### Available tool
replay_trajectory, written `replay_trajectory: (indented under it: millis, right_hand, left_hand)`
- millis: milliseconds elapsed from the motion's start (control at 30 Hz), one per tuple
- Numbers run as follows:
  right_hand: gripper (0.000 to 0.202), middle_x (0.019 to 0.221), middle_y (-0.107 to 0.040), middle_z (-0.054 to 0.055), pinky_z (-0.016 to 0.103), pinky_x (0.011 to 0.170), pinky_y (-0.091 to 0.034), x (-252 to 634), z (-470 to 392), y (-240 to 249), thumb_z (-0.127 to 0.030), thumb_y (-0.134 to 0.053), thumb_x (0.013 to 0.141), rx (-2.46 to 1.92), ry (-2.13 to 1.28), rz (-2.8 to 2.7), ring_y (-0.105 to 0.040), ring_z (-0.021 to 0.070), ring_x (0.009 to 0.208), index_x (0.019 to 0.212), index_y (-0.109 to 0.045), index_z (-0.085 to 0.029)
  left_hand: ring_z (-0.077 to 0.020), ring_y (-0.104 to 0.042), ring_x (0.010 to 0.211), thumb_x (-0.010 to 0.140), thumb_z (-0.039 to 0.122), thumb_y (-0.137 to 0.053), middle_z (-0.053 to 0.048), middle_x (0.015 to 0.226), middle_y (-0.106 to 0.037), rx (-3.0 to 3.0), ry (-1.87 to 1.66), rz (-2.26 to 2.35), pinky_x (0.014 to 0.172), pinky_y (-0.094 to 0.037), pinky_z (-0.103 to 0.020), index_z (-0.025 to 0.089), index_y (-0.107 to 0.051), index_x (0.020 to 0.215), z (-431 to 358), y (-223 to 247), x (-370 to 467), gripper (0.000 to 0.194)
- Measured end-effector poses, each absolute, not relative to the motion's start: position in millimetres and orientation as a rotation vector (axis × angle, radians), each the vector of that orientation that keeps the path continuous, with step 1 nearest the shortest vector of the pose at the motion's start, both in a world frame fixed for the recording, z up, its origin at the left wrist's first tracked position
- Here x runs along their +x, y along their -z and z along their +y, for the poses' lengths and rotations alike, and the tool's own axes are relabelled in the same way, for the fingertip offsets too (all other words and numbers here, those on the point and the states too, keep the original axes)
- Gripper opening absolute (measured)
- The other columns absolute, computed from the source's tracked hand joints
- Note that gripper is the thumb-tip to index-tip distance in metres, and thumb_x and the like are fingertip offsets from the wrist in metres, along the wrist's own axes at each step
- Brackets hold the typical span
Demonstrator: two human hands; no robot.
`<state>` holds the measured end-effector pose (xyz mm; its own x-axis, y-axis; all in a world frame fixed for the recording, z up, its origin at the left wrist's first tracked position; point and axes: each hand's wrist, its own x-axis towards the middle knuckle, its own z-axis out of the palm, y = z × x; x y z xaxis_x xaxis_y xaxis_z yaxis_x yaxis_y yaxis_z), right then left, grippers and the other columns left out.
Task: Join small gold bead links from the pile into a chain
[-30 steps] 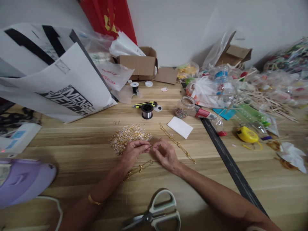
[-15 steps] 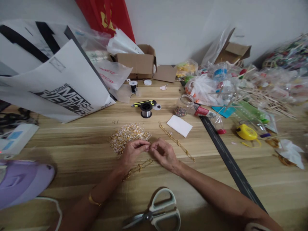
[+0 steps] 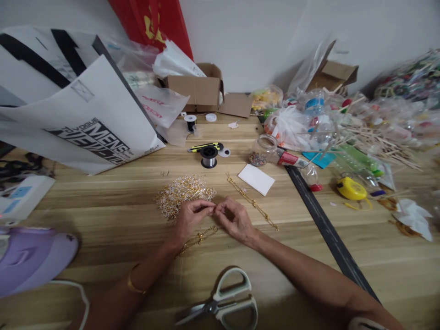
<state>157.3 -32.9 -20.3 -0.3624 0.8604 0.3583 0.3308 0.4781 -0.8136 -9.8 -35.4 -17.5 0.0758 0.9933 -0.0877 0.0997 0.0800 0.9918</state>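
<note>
My left hand and my right hand meet fingertip to fingertip over the wooden table. Both are closed in a pinch; whatever lies between the fingertips is too small to make out. Touching or just behind my left hand is a pile of gold and silver bead pieces. A gold chain lies below the left fingers, partly beside the wrist. Another gold chain stretches diagonally to the right of my right hand. Nearer to me rest scissors with pale handles.
Behind the hands are a wire spool, a white card and a jar of beads. A purple iron stands at left, under a white bag. Right lie a yellow tape measure, bottles and sticks.
</note>
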Motion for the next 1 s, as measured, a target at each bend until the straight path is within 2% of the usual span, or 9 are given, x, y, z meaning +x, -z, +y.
replay_trajectory:
  millis: [1000]
  right_hand:
    - [0.009, 0.071, -0.058, 0.002, 0.026, 0.062, -0.041, 157.5, -32.5, 20.3, -0.023, -0.053, 0.083, -0.998, -0.817, -1.919, -0.053, 0.0131, 0.065, 0.079, -0.058, -0.018]
  left_hand:
    - [-0.0153, -0.063, 0.066, 0.066, 0.021, -0.068, -0.003, 0.070, -0.071, 1.267, -1.035, 1.271, 0.065, -0.048, -0.024, 0.016, -0.072, 0.075, -36.0, 12.6, -8.2, 0.011]
